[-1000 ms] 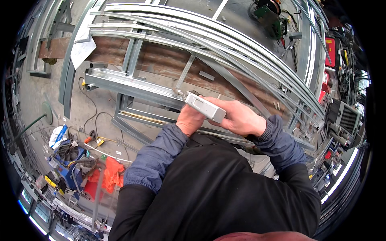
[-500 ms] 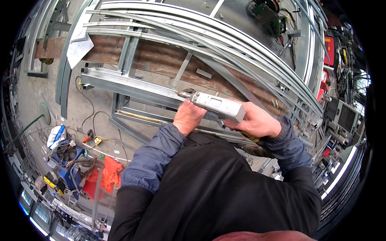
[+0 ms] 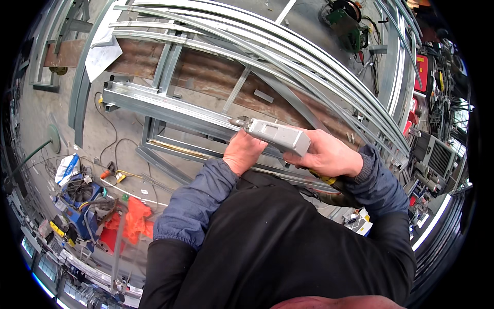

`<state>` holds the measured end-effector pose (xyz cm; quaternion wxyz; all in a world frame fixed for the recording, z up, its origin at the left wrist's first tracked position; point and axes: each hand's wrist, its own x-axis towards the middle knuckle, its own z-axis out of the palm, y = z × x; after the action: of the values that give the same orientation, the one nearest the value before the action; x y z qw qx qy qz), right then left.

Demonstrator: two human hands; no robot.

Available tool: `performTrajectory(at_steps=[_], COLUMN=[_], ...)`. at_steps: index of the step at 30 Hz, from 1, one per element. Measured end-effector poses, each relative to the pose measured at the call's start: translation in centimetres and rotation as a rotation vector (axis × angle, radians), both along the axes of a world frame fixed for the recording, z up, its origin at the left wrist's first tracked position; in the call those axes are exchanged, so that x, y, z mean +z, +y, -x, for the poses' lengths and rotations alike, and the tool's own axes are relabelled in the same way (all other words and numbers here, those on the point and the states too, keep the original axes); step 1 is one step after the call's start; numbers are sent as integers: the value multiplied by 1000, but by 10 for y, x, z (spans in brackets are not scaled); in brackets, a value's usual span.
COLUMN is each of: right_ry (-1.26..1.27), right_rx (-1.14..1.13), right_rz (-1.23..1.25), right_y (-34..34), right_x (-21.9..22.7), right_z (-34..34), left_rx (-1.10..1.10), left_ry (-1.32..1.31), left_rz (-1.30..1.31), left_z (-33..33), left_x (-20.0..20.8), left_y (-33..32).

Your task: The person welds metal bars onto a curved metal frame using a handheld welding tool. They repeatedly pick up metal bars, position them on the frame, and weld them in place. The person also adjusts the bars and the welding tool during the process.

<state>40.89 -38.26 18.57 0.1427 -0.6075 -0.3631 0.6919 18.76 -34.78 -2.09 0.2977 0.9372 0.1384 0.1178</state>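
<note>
A grey, boxy pistol-grip power tool [image 3: 278, 136] with a narrow metal nose is held between my hands, its nose toward the left over a steel channel frame [image 3: 170, 109]. Round its rear and grip, my right hand [image 3: 329, 154] is closed; the trigger is hidden from above. My left hand [image 3: 244, 151] is closed under the front of the tool, its fingertips hidden behind the nose. The nose tip lies over the frame's upper edge in this view; whether it touches the metal I cannot tell. Something yellow [image 3: 328, 179] shows below my right hand.
Long galvanized steel channels [image 3: 267, 37] lie across the far side, above a rusty beam [image 3: 206, 72]. White paper [image 3: 103, 57] hangs at the far left. A blue machine [image 3: 82, 201], orange cloth [image 3: 136, 219] and loose cables [image 3: 112, 139] lie on the left floor. A green machine [image 3: 346, 31] stands far right.
The whole view has shifted slightly. Both hands keep their hold on the tool, which has turned a little and shows its top at a slightly different angle.
</note>
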Motion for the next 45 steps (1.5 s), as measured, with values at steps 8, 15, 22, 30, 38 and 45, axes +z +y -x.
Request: performTrajectory(at_steps=[8, 15, 22, 30, 38, 45], right_ry=[-19, -29, -27, -49, -47, -41], right_rx=[51, 59, 66, 72, 87, 71], right_rz=[-133, -172, -172, -167, -148, -112], right_y=[-4, -3, -2, -1, 2, 4], right_x=[-15, -13, -13, -9, -8, -4], right_z=[5, 8, 9, 12, 11, 12], left_rx=[-7, -21, -7, -4, 1, 14], left_ry=[80, 111, 124, 117, 100, 79], left_rz=[24, 0, -6, -39, -67, -46], left_z=[6, 6, 5, 3, 3, 3], left_x=[-14, -15, -18, -16, -19, -21], left_y=[-7, -7, -10, -8, -9, -10])
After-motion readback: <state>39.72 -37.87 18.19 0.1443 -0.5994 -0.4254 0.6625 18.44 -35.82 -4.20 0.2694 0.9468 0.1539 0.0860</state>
